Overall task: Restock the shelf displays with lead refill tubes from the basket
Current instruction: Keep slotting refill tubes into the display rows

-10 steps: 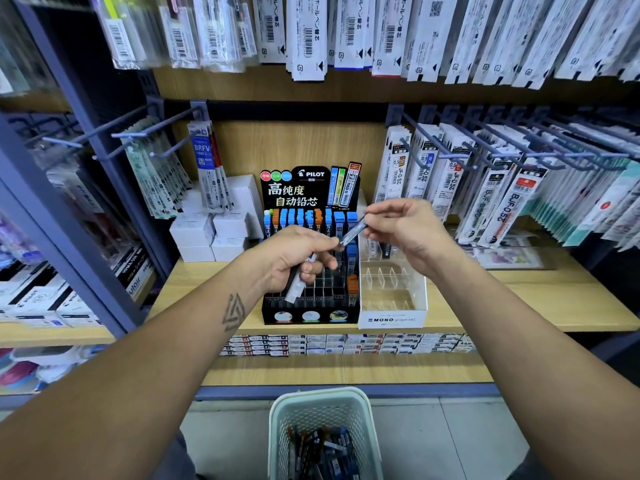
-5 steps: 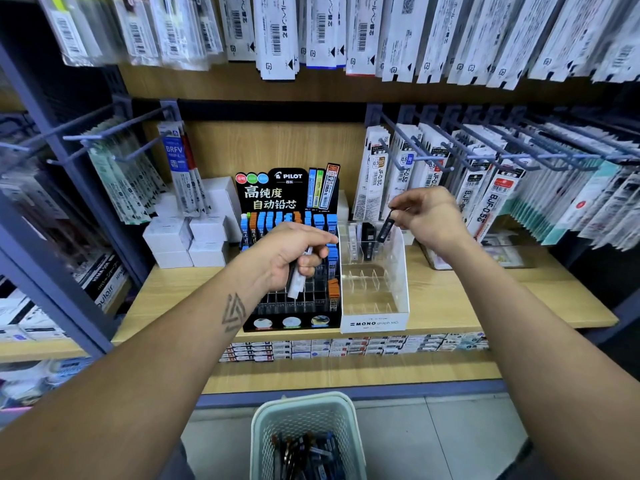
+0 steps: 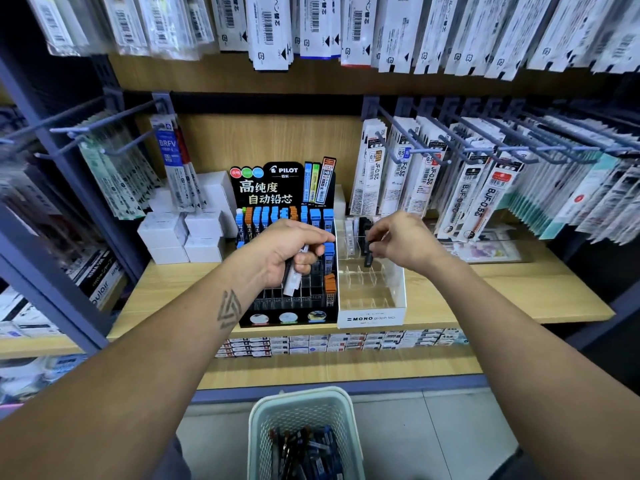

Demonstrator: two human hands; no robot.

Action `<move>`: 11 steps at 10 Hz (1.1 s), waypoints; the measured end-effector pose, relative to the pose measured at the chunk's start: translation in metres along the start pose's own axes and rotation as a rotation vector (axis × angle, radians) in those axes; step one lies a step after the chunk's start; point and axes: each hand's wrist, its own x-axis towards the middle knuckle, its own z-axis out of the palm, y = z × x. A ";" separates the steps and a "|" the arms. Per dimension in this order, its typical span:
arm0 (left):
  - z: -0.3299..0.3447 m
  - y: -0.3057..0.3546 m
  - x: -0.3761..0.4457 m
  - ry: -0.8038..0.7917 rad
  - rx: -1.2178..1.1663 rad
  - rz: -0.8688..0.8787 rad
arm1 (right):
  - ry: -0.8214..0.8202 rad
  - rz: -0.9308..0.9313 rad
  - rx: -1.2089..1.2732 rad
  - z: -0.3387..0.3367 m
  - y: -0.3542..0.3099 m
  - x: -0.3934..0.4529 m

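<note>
The left hand point(image 3: 287, 252) curled around a white tube point(image 3: 292, 278), held above the black Pilot display point(image 3: 287, 306). The right hand point(image 3: 403, 242) pinched a black tube point(image 3: 367, 258) with its fingertips, lowering it into a rear slot of the clear Mono display point(image 3: 370, 318), which stood touching the Pilot display's right side. White boxes point(image 3: 183, 237) were stacked to the left, and hanging refill packs point(image 3: 478, 199) crowded close behind the right hand. The basket point(image 3: 263, 427) sat on the floor below, with more tubes point(image 3: 308, 452) inside.

Stationery shop; pegged refill packs point(image 3: 481, 199)
</note>
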 end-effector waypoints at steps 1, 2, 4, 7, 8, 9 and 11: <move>0.000 0.000 -0.001 -0.001 -0.001 -0.004 | -0.009 -0.025 -0.100 0.007 0.004 -0.001; 0.000 0.000 -0.003 -0.002 0.010 -0.003 | -0.019 -0.060 -0.184 0.014 0.008 0.001; 0.000 0.001 -0.003 -0.008 0.010 -0.009 | 0.014 -0.109 -0.292 0.015 0.004 0.001; -0.001 -0.001 -0.003 -0.013 0.014 -0.004 | 0.092 -0.073 -0.359 0.021 0.007 -0.001; 0.000 0.000 -0.003 -0.009 0.013 -0.006 | 0.100 -0.074 -0.377 0.022 0.007 -0.003; 0.000 0.000 -0.004 -0.008 0.011 -0.010 | 0.079 -0.069 -0.366 0.021 0.005 -0.004; 0.002 0.001 -0.007 -0.007 -0.080 -0.004 | 0.101 -0.069 -0.074 0.013 -0.030 -0.011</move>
